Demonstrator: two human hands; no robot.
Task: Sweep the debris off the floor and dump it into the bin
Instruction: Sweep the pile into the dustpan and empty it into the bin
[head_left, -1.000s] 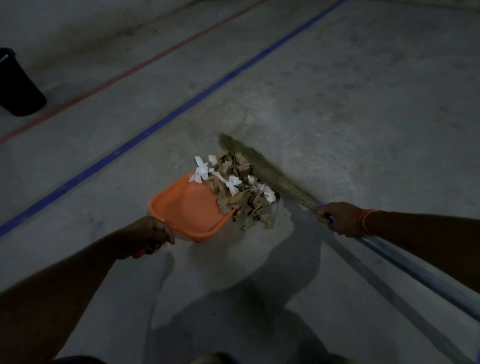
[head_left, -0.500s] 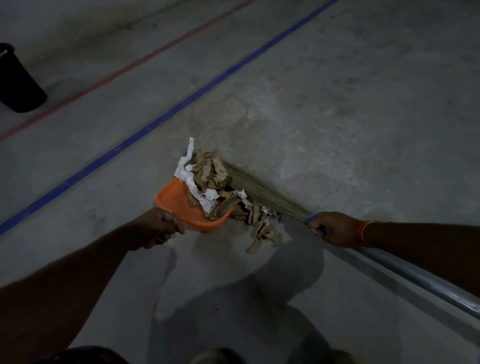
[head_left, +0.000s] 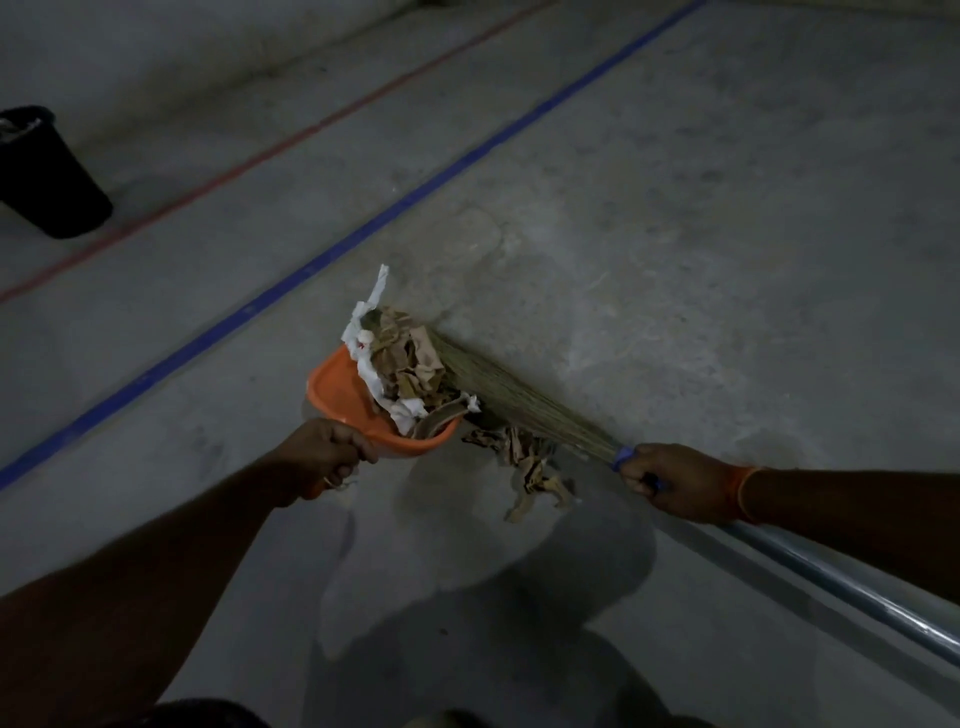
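Item: orange dustpan, handle gripped by left hand, heaped w/ debris; right hand clenched round broom; stray scraps on floor beside pan; bin well apart, far-left; advice: keep pan lip flat, short strokes.

We find no text, label, brand or number that we can read anywhere in this view.
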